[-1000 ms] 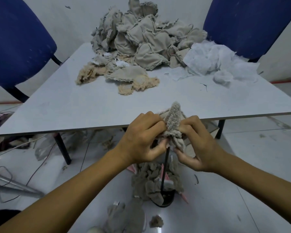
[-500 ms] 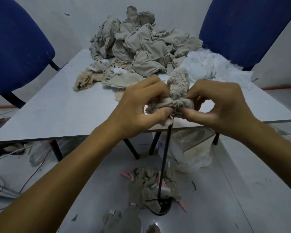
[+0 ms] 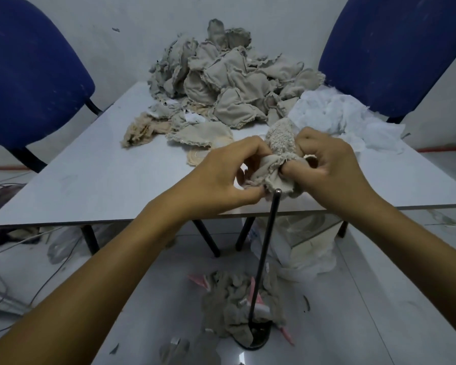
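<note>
Both my hands hold a small beige plush piece [image 3: 281,143] in front of me, above the near table edge. Its fuzzy end sticks up and its smooth fabric skirt hangs below. My left hand [image 3: 227,172] pinches the fabric's left side with curled fingers. My right hand [image 3: 324,164] grips its right side, thumb pressed into the cloth. Just below the piece is the bare top of a thin black rod [image 3: 267,243], which rises from a round base [image 3: 257,338] on the floor.
A heap of beige fabric pieces [image 3: 227,83] fills the back of the white table [image 3: 98,180], with white stuffing [image 3: 342,119] to its right. Blue chairs [image 3: 29,83] stand at both back corners. More fabric pieces [image 3: 229,304] lie round the rod's base; wires lie left.
My hands lifted the plush piece up off the rod; the rod's top, covered before, now shows bare below the fabric. The camera view has tilted slightly.
</note>
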A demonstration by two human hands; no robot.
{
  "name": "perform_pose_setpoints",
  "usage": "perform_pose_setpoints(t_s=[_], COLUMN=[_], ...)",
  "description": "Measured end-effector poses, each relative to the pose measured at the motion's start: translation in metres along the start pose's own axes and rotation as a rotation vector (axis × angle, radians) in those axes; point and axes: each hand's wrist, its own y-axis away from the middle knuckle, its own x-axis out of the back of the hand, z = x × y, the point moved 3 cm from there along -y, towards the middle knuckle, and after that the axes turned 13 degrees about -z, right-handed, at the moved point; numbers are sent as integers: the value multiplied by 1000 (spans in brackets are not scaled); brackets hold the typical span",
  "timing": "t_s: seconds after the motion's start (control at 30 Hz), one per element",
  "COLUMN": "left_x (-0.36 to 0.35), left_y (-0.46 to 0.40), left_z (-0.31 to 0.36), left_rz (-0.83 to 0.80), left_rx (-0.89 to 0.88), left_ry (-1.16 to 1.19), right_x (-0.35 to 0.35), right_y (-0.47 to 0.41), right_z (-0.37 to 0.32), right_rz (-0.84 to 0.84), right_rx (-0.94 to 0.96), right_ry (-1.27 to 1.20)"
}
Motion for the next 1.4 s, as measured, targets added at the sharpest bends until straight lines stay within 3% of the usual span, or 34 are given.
perform_pose_setpoints(t_s=[0.13, 0.27, 0.37, 0.47, 0.83, 0.9, 1.0, 1.07, 1.17, 1.23, 1.4], left_x=[-4, -3, -9, -18, -40, -38, -25, -17, -18, -25, -31], left_y=[-2, -4, -6, -7, -10, -11, -9, -5, -3, -5, -6], left_z=[-9, -16, -22, -25, -9, -11, -17, -20, -16, -12, -9], left_rz=[40, 117, 249, 317, 138, 177, 240, 240, 177, 155, 142], left_rx=[79, 179, 269, 355, 222, 247, 290, 283, 242, 208, 176], left_ry=[252, 382, 516, 517, 282, 255, 278, 265, 254, 243, 208], right_x=[-11, -14, -20, -25, -28, -28, -25, -26, -25, -23, -24], right_y=[-1, 0, 4, 7, 8, 6, 4, 7, 12, 14, 10], right_z=[6, 7, 6, 13, 36, 35, 27, 22, 20, 21, 25], right_rz=[-46, -296, -374, -322, 41, 19, -176, -259, -41, 95, 160], right_rx=[-95, -115, -113, -178, -455, -434, -330, -263, -219, -239, -329], right_ry=[-87, -413, -404, -368, -154, -189, -442, -401, -60, 12, 57])
